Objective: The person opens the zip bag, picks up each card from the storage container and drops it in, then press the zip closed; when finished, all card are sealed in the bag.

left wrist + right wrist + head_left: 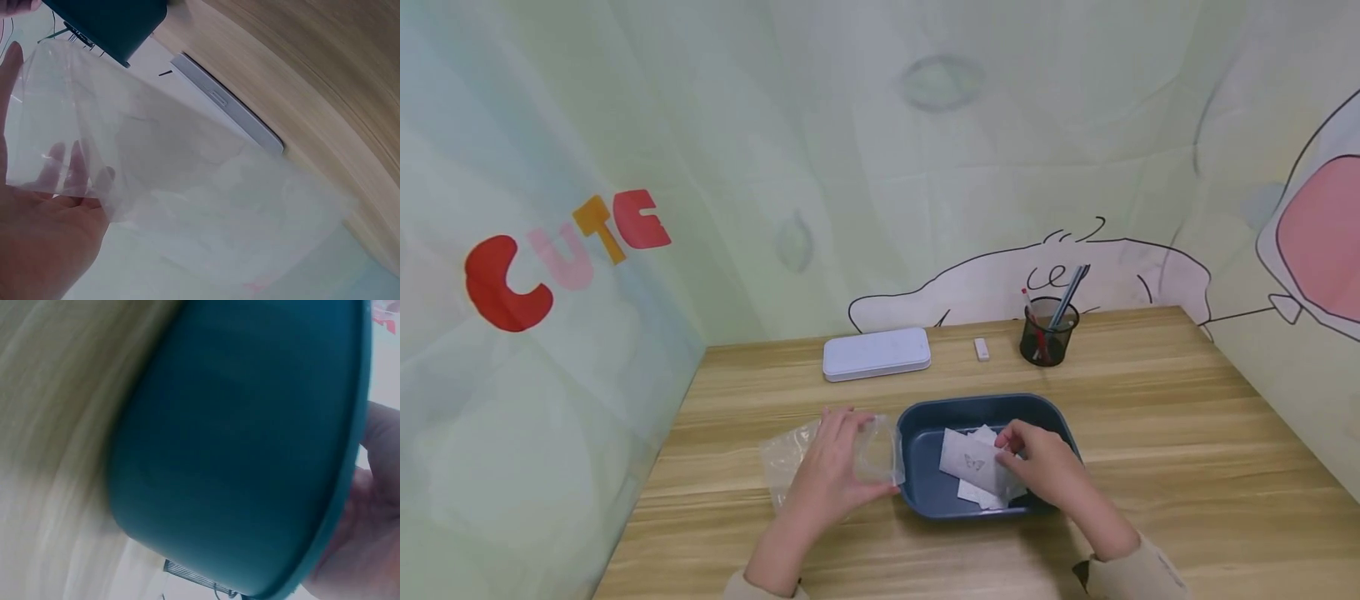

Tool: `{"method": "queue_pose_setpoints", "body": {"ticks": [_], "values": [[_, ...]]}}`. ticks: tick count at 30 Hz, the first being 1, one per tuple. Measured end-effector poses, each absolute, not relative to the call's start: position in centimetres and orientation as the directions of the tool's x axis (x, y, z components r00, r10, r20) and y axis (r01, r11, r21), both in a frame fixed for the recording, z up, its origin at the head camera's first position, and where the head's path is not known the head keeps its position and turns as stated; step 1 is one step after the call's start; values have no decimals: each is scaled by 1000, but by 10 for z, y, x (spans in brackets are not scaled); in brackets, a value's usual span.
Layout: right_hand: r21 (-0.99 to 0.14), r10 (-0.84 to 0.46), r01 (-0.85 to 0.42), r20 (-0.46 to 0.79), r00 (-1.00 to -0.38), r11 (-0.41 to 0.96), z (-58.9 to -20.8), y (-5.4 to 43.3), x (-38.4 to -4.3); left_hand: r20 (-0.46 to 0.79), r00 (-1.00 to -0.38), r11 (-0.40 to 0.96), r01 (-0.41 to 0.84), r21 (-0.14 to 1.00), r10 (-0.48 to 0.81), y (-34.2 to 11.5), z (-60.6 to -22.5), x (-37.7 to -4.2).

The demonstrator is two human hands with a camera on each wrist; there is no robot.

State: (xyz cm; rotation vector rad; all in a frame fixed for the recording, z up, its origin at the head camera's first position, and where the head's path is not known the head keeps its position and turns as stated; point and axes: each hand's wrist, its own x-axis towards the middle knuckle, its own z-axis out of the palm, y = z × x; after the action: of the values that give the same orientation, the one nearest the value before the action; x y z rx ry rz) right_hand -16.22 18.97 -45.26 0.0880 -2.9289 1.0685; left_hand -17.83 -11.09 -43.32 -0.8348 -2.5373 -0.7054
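Note:
My left hand holds a clear plastic bag by its mouth, thumb and fingers spread so the mouth gapes toward a dark blue tray. In the left wrist view, the rest of the bag trails away from the palm. My right hand reaches over the tray and pinches a white card or packet with a butterfly print. More white pieces lie beneath it in the tray. The tray's side hides most of the right hand's work in the right wrist view.
Behind the tray stand a white flat case, a small white eraser-like block and a black mesh pen holder with pens. A printed curtain hangs along the back and sides of the wooden table.

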Motion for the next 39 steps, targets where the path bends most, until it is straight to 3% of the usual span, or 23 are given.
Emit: {"method": "queue_pose_setpoints", "body": {"ticks": [7,16,25,31,39], "values": [[-676,8,-113,174,-985,728,-441,190,-161,481,-759,702,624,344,439,-110,-430,-176],[-688,26,-149,236,-971,710,-421,192,-157,487,-753,697,630,342,442,-108,-429,-175],[-755,153,-224,394,-906,616,-396,186,-151,486,-750,690,637,345,449,-104,-424,-172],[-834,211,-225,371,-904,503,-384,183,-145,484,-751,690,636,346,450,-102,-422,-172],[-905,165,-163,244,-955,393,-381,175,-145,507,-744,678,641,360,435,-94,-418,-168]]}}
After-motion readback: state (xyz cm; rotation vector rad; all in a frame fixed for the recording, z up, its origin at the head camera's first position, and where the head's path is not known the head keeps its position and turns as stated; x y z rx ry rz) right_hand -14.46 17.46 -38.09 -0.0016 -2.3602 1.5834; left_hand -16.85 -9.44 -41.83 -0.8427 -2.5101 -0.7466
